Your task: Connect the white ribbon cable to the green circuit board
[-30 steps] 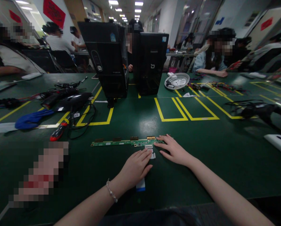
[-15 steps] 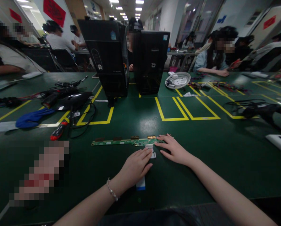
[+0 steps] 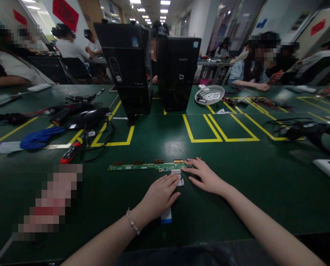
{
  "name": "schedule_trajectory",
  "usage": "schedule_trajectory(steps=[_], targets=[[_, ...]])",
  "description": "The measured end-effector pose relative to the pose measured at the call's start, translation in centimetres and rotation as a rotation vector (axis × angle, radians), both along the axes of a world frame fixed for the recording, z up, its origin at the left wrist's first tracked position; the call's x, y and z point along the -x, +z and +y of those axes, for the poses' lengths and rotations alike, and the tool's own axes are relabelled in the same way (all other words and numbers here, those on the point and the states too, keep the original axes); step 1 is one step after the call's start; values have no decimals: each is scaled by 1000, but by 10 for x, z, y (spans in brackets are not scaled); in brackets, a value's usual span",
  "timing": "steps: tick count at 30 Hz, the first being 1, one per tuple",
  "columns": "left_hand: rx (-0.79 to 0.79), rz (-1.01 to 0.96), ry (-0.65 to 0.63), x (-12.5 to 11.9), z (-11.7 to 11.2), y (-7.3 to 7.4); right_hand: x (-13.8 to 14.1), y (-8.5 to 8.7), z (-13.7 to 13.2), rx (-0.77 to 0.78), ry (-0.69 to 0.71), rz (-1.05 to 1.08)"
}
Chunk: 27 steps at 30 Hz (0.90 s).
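A long, narrow green circuit board (image 3: 134, 167) lies crosswise on the table, with coppery flexible tabs along its far edge. From a connector near its middle, a white flat ribbon cable (image 3: 166, 215) with a blue end runs toward me. My left hand (image 3: 160, 192) rests over this cable, fingers stretched out together with their tips by the connector and the thumb apart. The hand hides the cable's middle. On the board's right part lies my right hand (image 3: 205, 176), its fingers spread and touching the board, covering much of that end.
Two black computer towers (image 3: 126, 70) stand at the back. Left are a red-and-black screwdriver (image 3: 71, 152), a blue glove (image 3: 41, 138) and tangled black cables (image 3: 98, 142). A white basket (image 3: 210, 95) sits back right; black cables (image 3: 306, 129) lie right. People sit beyond.
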<state>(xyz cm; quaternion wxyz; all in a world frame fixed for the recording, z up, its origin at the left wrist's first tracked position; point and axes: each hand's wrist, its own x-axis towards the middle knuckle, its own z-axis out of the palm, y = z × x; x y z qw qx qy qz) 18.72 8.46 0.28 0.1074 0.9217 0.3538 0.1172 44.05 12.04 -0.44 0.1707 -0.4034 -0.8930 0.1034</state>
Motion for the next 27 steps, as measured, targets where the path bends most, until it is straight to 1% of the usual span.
schedule_trajectory(steps=[17, 27], targets=[[16, 1, -97, 13, 12, 7, 1, 3, 0, 4, -9, 0], [18, -33, -5, 3, 4, 4, 2, 6, 2, 2, -13, 15]])
